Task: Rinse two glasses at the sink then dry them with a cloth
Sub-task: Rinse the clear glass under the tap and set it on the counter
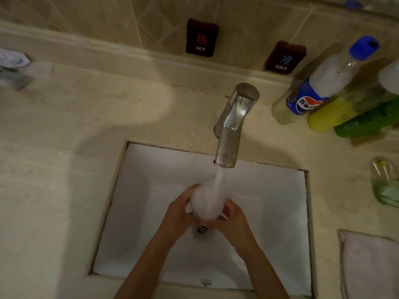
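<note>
A beige stone counter (pixel 64 147) fills most of the view, with a tiled wall (pixel 108 18) along its 12 o'clock edge. Set into the counter toward 6 o'clock is a white rectangular sink (pixel 151 180). A folded white cloth (pixel 369 266) lies flat on the counter at about 4 o'clock from the sink, well apart from the hands. At 2 o'clock stands a group of bottles: a clear one with a blue cap (pixel 328 76), a yellow one (pixel 330 113) just beside it, and a green one (pixel 371 121). A second glass (pixel 384 180) lies on the counter at 3 o'clock, near the sink's corner. The chrome faucet (pixel 233 126) rises at 12 o'clock from the sink, its spout reaching over the basin with water running. Two dark signs on the wall read HOT (pixel 201 37) and COLD (pixel 285 57).

Directly under the stream, above the drain (pixel 201 229), a glass (pixel 207 203) is held between both hands; foaming water blurs its outline. The left hand (pixel 179 214) wraps its fingers around the glass from 9 o'clock. The right hand (pixel 235 221) grips it from 3 o'clock, fingers curled against the wall of the glass.
</note>
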A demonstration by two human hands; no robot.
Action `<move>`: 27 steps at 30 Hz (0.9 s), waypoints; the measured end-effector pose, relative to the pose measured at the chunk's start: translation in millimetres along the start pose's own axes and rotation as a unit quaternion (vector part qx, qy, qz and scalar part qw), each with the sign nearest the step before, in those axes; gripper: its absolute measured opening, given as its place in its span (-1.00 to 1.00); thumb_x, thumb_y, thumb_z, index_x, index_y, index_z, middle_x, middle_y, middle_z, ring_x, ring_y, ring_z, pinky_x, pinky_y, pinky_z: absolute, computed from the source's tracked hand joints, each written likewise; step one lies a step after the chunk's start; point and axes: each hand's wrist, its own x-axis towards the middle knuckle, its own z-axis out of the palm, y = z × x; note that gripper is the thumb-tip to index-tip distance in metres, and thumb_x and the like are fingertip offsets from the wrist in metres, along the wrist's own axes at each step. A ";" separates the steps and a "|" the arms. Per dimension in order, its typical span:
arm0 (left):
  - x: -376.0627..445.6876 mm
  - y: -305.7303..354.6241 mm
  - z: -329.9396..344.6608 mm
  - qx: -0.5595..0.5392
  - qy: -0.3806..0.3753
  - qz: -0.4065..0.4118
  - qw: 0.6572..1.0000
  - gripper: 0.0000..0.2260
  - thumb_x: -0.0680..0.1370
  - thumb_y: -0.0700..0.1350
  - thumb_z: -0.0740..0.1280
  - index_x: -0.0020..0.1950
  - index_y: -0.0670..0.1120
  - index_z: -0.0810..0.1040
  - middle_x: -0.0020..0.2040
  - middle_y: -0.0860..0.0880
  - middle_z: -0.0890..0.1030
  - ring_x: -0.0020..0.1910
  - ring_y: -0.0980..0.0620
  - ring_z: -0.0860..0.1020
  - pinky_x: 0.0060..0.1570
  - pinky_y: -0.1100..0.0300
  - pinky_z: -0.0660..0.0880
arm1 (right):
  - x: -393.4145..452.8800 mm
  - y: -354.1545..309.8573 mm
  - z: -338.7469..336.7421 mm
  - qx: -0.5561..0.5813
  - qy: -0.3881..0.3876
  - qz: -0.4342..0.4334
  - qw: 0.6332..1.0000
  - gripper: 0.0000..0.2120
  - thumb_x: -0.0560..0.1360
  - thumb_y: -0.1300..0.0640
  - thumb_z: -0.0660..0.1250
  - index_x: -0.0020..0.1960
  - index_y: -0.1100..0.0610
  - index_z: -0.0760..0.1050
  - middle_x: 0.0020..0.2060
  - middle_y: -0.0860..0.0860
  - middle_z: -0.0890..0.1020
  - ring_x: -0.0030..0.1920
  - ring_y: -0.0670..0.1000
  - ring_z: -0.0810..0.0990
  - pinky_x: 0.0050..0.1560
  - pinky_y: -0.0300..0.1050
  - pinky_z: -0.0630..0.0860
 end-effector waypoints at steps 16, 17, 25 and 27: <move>0.2 -7.3 0.6 -0.087 0.001 -0.051 0.995 -0.43 0.46 -0.52 0.40 0.41 -0.12 0.51 0.24 -0.05 0.62 0.10 0.11 0.60 -0.23 0.25 0.62 | -0.2 0.9 -0.5 -0.014 -0.010 -0.014 1.000 -0.21 0.27 0.40 0.62 0.42 0.07 0.46 0.27 -0.04 0.63 0.22 -0.22 0.60 0.00 -0.39 0.55; 0.7 -5.9 1.1 -0.090 0.001 -0.055 0.994 -0.41 0.46 -0.52 0.41 0.40 -0.07 0.52 0.29 0.01 0.59 0.14 0.19 0.58 -0.19 0.25 0.63 | 1.9 0.1 -2.1 -0.010 -0.008 -0.015 1.000 -0.24 0.27 0.42 0.61 0.41 0.12 0.47 0.25 0.01 0.64 0.23 -0.14 0.61 -0.03 -0.38 0.56; -11.8 -11.9 5.4 -0.066 0.026 -0.051 0.996 -0.42 0.29 -0.16 0.51 0.33 -0.03 0.60 0.15 -0.09 0.70 0.14 -0.16 0.67 -0.16 0.09 0.64 | -3.5 5.2 0.1 -0.037 -0.016 -0.006 0.999 -0.24 0.27 0.38 0.63 0.39 -0.02 0.50 0.20 -0.11 0.67 0.22 -0.15 0.62 0.11 -0.23 0.61; -7.0 -11.7 9.8 -0.089 0.027 -0.059 0.994 -0.52 0.40 -0.21 0.51 0.32 0.01 0.60 0.21 -0.05 0.67 0.13 0.09 0.68 -0.12 0.07 0.68 | -2.0 6.2 -5.3 -0.028 -0.002 -0.003 1.000 -0.28 0.25 0.39 0.64 0.34 0.05 0.53 0.16 -0.05 0.69 0.16 -0.11 0.65 0.01 -0.27 0.61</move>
